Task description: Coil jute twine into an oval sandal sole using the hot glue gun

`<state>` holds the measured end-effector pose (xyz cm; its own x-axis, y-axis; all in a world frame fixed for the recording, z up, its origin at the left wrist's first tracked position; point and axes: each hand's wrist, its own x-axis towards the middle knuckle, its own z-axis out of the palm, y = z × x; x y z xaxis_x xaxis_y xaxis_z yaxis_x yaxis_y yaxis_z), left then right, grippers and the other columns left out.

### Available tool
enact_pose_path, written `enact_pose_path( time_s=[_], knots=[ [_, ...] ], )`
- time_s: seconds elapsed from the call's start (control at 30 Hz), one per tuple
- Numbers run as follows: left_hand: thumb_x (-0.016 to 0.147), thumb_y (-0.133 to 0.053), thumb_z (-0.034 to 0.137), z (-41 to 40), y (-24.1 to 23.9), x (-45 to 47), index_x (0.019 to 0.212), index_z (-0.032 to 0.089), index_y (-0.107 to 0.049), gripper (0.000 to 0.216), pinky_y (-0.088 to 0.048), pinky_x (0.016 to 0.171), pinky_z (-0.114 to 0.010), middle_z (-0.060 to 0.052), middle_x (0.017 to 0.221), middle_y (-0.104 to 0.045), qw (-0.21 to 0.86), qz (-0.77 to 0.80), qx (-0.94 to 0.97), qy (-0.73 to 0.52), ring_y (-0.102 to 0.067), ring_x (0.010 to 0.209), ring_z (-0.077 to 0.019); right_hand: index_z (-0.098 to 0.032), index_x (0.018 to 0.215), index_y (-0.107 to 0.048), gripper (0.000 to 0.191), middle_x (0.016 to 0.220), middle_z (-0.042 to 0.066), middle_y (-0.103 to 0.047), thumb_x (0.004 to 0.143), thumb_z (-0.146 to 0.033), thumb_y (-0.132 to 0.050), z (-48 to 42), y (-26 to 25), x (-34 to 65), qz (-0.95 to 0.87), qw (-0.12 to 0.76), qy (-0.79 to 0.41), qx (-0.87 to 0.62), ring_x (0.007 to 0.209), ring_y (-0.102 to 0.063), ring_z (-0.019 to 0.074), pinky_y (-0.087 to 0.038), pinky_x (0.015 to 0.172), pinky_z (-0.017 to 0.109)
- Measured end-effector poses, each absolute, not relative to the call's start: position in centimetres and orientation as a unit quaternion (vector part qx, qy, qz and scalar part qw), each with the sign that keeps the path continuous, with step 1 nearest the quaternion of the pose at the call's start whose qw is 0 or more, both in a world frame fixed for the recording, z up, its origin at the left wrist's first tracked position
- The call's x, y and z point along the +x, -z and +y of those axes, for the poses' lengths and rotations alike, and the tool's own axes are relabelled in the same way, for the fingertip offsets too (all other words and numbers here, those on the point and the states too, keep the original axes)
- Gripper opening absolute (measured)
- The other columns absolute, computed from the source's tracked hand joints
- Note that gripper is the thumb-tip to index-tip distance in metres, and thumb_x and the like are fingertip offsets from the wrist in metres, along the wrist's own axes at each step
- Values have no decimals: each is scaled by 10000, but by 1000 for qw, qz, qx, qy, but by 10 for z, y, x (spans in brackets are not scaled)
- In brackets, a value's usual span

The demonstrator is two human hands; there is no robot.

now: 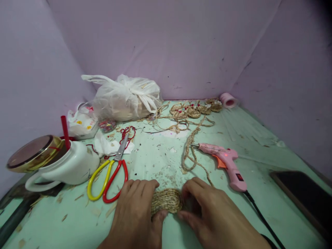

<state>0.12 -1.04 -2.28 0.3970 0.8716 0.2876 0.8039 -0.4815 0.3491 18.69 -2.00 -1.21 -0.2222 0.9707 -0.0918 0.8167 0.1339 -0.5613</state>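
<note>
The jute coil [166,200] is lying flat on the green worktop [249,138] at 6 o'clock in the view, gripped by both hands. The left hand [135,212] is clamping its 9 o'clock edge, with the fingers over the top and the thumb against the near rim. The right hand [211,214] is pinching the 3 o'clock edge. A loose jute strand [190,152] is trailing toward 12 o'clock. The pink glue gun [225,160] is lying at 2 o'clock of the coil, the scissors [111,174] at 10 o'clock, near the left hand.
</note>
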Motion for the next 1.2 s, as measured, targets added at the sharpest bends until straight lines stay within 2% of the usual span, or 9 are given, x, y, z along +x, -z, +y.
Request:
enact_pose_path(
  time_s=[0.1,0.2,0.33,0.53,0.63,0.77,0.9,1.03,1.2],
  knots=[
    [707,-590,208,-9,20,-2,830,195,-562,126,-404,727,-464,-51,801,-596,111,499,839,-187,-524,755,-250,-251,914,-612,202,884,18,-635,751,-138,-574,-23,20,185,-796,182,-226,-531,669,-631,164,-442,558,259],
    [660,-622,187,-10,17,-3,803,209,-586,149,-424,733,-449,-48,850,-594,133,515,826,-189,-526,794,-248,-239,853,-621,143,837,21,-629,820,-158,-508,-27,27,182,-817,200,-178,-511,643,-634,150,-461,542,240],
    [612,-588,98,-11,14,-2,863,204,-595,272,-453,764,-417,-67,968,-580,151,526,811,-209,-526,877,-243,-221,814,-608,103,795,28,-622,815,-178,-515,-30,30,179,-815,212,-140,-521,638,-636,154,-482,530,230],
    [630,-583,171,-7,17,-3,916,192,-595,287,-448,738,-453,-80,898,-587,189,523,811,-180,-520,833,-264,-221,837,-556,81,747,16,-609,783,-165,-536,-29,32,180,-788,233,-162,-546,586,-632,154,-503,499,247],
    [657,-586,212,-6,17,-1,1113,181,-546,458,-423,777,-482,-91,942,-584,184,514,817,-185,-510,850,-269,-217,980,-520,248,779,19,-646,745,-172,-585,-29,36,185,-777,259,-145,-555,593,-652,164,-517,489,254],
    [695,-571,246,-3,6,3,936,206,-604,247,-395,781,-473,-72,903,-571,219,513,823,-112,-497,839,-259,-224,1127,-460,423,783,-1,-693,736,-171,-612,-30,43,189,-773,267,-139,-559,605,-685,167,-529,493,244],
    [670,-567,212,-2,-2,4,900,202,-599,232,-379,825,-470,-63,896,-570,225,515,822,-93,-495,852,-251,-250,971,-515,269,688,-42,-688,738,-144,-598,-31,41,187,-769,250,-163,-565,571,-680,168,-500,478,242],
    [653,-552,183,-5,3,3,870,185,-593,220,-391,819,-469,-71,875,-570,201,523,820,-121,-493,842,-255,-232,795,-525,97,667,-14,-652,761,-154,-571,-32,34,183,-768,225,-151,-581,573,-652,176,-463,488,259],
    [629,-542,158,-9,9,3,877,163,-586,252,-413,793,-452,-89,868,-567,175,522,820,-156,-497,842,-260,-217,738,-557,83,689,3,-613,789,-152,-546,-33,31,182,-782,216,-163,-561,553,-606,153,-417,483,248]
  ],
)
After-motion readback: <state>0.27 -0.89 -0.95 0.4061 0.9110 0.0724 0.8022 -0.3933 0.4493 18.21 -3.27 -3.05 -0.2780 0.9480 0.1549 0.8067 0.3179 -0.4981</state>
